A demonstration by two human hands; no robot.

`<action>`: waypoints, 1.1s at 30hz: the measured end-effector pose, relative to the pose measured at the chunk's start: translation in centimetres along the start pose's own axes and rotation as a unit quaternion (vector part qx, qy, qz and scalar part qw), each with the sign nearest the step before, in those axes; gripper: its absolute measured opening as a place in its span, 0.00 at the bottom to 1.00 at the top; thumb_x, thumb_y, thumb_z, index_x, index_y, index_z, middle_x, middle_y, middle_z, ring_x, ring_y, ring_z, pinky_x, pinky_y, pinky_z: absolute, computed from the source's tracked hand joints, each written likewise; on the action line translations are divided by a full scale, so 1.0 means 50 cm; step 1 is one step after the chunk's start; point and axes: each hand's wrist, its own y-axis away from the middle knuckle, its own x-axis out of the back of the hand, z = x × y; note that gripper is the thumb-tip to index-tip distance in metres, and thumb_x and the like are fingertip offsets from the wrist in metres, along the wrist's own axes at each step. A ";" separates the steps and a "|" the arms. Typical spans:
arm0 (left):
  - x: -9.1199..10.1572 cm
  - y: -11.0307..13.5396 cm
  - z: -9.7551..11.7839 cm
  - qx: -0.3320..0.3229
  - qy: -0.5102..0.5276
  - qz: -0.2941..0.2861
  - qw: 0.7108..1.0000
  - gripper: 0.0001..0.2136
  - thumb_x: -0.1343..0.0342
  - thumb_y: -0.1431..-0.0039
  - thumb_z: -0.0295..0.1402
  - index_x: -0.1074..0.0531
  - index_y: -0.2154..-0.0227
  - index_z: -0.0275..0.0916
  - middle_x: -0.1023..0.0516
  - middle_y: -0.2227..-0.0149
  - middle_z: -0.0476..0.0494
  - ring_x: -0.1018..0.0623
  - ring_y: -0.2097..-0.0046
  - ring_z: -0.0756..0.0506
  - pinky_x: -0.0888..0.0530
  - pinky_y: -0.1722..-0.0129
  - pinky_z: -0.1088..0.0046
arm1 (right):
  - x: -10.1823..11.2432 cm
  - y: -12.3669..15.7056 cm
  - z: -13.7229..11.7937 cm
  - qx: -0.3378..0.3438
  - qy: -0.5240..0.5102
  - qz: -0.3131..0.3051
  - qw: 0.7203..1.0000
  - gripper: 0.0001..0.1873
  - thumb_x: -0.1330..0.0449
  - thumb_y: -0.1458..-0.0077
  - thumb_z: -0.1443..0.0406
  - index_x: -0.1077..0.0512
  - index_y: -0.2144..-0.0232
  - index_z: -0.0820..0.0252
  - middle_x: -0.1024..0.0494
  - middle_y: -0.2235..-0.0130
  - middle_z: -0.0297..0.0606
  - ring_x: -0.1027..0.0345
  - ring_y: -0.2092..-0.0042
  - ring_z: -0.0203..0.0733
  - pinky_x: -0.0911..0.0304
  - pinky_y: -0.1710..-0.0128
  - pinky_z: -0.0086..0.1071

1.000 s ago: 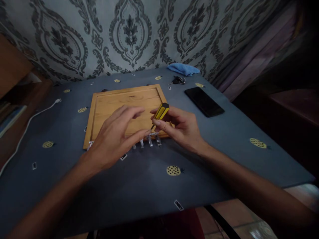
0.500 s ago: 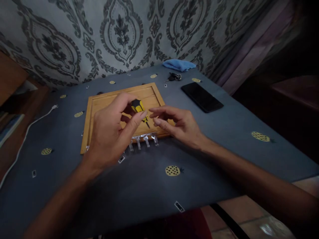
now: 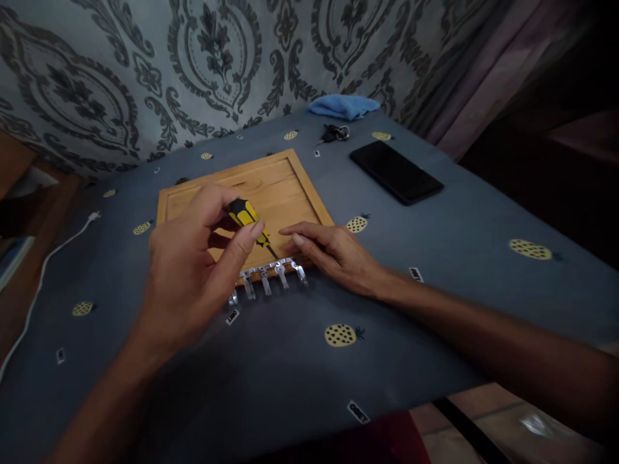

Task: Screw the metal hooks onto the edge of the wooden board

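My left hand point(image 3: 186, 254) is closed around the black and yellow handle of a screwdriver point(image 3: 249, 216). Its thin shaft slants down to the right, and the tip is at a metal strip with several hooks point(image 3: 264, 274) along the front edge of a framed wooden board point(image 3: 271, 187). Whether the tip sits in a screw is too small to tell. My right hand point(image 3: 343, 258) rests at the board's right front corner, beside the strip's right end. Its index finger is stretched out and the thumb lies just below; no object shows between them.
A black phone point(image 3: 395, 171) lies right of the board, with keys point(image 3: 333, 133) and a blue cloth point(image 3: 343, 106) behind. On the left a white cable point(image 3: 46, 264) runs over the pineapple-print tablecloth point(image 3: 290, 380). A patterned curtain point(image 3: 213, 58) hangs at the back.
The screwdriver has come down in my left hand, so its tip is now at the hook strip. My right hand has lowered to the board's corner. The view has shifted slightly.
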 end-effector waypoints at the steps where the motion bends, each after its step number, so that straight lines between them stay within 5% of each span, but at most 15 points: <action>1: -0.002 0.000 -0.001 0.000 -0.001 -0.004 1.000 0.03 0.41 0.36 0.32 0.29 0.62 0.46 0.23 0.67 0.54 0.22 0.68 0.51 0.21 0.69 0.74 | 0.000 0.000 0.000 -0.001 -0.002 0.001 1.000 0.20 0.49 0.30 0.58 0.27 0.46 0.62 0.16 0.59 0.41 0.21 0.58 0.40 0.27 0.57 0.34; 16: -0.011 0.001 -0.004 0.025 0.004 -0.039 0.999 0.03 0.42 0.36 0.36 0.29 0.61 0.47 0.23 0.66 0.52 0.21 0.68 0.49 0.21 0.75 0.75 | 0.005 -0.004 -0.006 0.013 0.058 0.000 0.998 0.20 0.49 0.31 0.58 0.25 0.47 0.62 0.16 0.60 0.41 0.22 0.59 0.41 0.30 0.60 0.34; 25: -0.016 0.001 0.001 -0.055 -0.060 -0.036 0.996 0.11 0.45 0.35 0.29 0.30 0.50 0.42 0.21 0.58 0.49 0.19 0.64 0.51 0.21 0.62 0.75 | 0.006 -0.005 -0.005 0.011 0.063 0.002 0.998 0.19 0.49 0.31 0.59 0.25 0.47 0.62 0.18 0.64 0.40 0.23 0.63 0.41 0.32 0.63 0.33; 33: -0.033 0.000 -0.002 -0.045 -0.034 -0.019 0.998 0.07 0.42 0.35 0.34 0.26 0.55 0.44 0.22 0.58 0.49 0.22 0.58 0.50 0.22 0.63 0.76 | 0.004 -0.007 0.003 0.032 0.070 0.007 0.997 0.18 0.49 0.31 0.60 0.24 0.49 0.62 0.17 0.60 0.41 0.23 0.60 0.41 0.32 0.60 0.34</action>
